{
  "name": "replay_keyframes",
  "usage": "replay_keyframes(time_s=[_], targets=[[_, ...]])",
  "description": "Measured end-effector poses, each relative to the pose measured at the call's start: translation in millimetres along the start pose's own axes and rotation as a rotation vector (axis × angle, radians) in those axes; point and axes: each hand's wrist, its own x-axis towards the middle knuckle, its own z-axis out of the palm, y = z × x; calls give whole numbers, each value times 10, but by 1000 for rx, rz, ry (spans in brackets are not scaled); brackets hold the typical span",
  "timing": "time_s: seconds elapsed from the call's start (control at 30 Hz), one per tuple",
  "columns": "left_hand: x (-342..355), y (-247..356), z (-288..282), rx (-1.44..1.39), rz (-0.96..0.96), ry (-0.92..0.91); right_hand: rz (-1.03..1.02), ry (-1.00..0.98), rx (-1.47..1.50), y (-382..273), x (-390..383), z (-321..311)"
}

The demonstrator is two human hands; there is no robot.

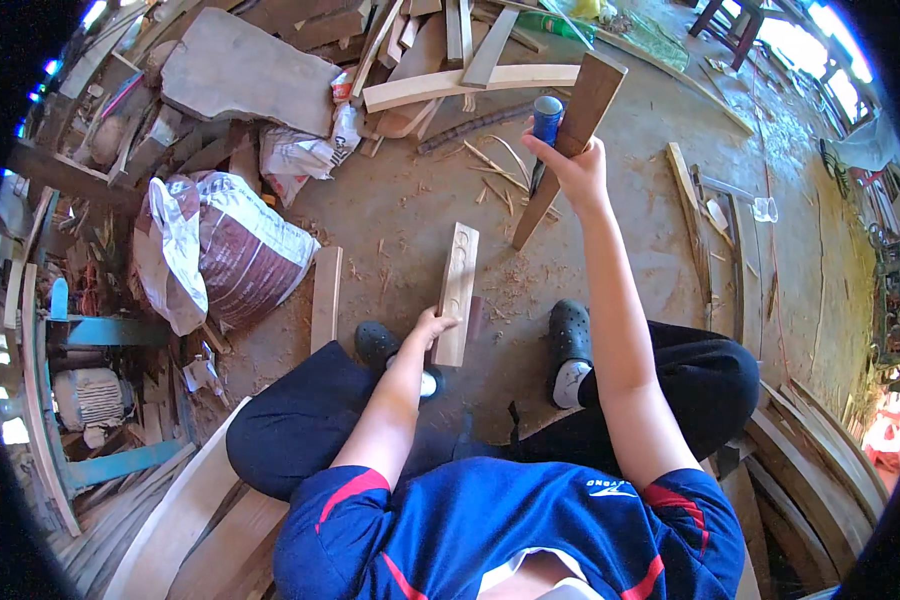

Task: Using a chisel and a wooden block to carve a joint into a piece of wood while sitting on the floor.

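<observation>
A pale wooden block with a row of round hollows in its upper face stands out between my feet. Its left edge near the lower end is gripped by my left hand. Farther forward and to the right, my right hand is closed around a dark flat wooden board, held at a slant. In the same hand is a blue-handled tool with a grey round end; a dark narrow part shows below my thumb, resembling a chisel. The fingers partly hide both.
Wood shavings and thin strips litter the floor ahead. A stuffed white-and-brown sack stands at the left, near a blue metal frame with a motor. Planks pile up at the far side; long timber pieces lie right.
</observation>
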Motion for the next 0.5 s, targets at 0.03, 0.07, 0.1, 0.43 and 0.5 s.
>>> replay_keyframes(time_s=[0.03, 0.07, 0.1, 0.43, 0.5], targets=[[-16, -31, 31, -70, -40, -36, 25, -9, -17, 8, -8, -33], [-35, -58, 52, -141, -80, -70, 50, -20, -31, 13, -15, -56], [-44, -65, 35, -217, -110, -190, 46, -17, -32, 16, -22, -67], [-296, -5, 81, -392, -314, -220, 2, -1, -7, -25, -51, -5], [-322, -23, 26, -555, -240, -281, -20, 9, 23, -62, -34, 115]])
